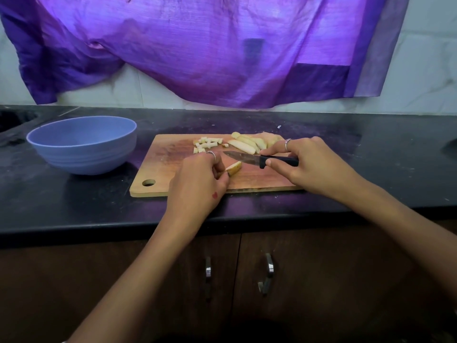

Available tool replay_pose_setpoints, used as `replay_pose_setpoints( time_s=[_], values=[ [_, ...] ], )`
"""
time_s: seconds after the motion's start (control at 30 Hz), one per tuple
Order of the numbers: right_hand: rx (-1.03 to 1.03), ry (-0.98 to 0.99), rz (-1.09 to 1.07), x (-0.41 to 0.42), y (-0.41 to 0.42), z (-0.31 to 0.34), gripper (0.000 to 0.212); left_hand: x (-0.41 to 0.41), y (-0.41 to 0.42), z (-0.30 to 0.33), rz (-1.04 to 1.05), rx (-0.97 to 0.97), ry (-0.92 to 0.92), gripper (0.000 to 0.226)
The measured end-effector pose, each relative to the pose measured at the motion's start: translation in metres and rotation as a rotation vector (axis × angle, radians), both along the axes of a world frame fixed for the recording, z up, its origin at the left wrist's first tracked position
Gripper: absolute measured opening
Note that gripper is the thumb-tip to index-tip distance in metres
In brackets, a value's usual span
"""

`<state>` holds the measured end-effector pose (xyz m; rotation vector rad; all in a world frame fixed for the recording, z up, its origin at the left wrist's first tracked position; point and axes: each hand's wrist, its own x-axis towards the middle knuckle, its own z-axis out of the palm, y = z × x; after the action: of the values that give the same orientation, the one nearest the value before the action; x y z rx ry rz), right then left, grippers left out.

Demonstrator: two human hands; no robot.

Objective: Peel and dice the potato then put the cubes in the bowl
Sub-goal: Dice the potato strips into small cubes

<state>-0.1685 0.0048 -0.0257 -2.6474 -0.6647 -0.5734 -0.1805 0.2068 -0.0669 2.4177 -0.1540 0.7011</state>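
My right hand (306, 167) is wrapped round the black handle of the knife (257, 159), blade pointing left and lying low over the cutting board (173, 169), with the forefinger stretched out toward the far strips. My left hand (200, 179) pinches one potato wedge (234, 168) at the near middle of the board, fingers curled over its left end; whether the blade touches it I cannot tell. Going outward, a small heap of cubes (206, 144) lies on the far side of the board, roughly a dozen, though they are too small and bunched to count surely. To the right of them lie the potato strips (247, 144), four or five as far as I can make out, with a paler uncut lump behind them. One blue bowl (81, 143) stands on the dark worktop (74, 194) just left of the board, and I see nothing in it. I judge the peeling done, or nearly, and the dicing under halfway: the wedge, the strips and the lump are all left to cut, and no cube has gone into the bowl yet. One knife, one board, one bowl.
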Motion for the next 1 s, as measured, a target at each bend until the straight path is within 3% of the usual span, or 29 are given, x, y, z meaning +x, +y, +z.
replay_pose_setpoints(
  time_s=[0.53,0.8,1.0],
  values=[
    [-0.105,0.087,0.01,-0.012,0.009,0.007,0.024,0.006,0.002,-0.002,-0.02,-0.021,0.015,0.011],
    [-0.304,-0.137,-0.08,-0.038,0.003,-0.014,0.029,0.005,0.001,-0.001,-0.009,-0.032,0.009,0.012],
    [-0.012,-0.121,-0.105,-0.036,0.008,-0.015,0.032,0.004,0.001,-0.001,-0.022,-0.032,0.003,0.011]
  ],
)
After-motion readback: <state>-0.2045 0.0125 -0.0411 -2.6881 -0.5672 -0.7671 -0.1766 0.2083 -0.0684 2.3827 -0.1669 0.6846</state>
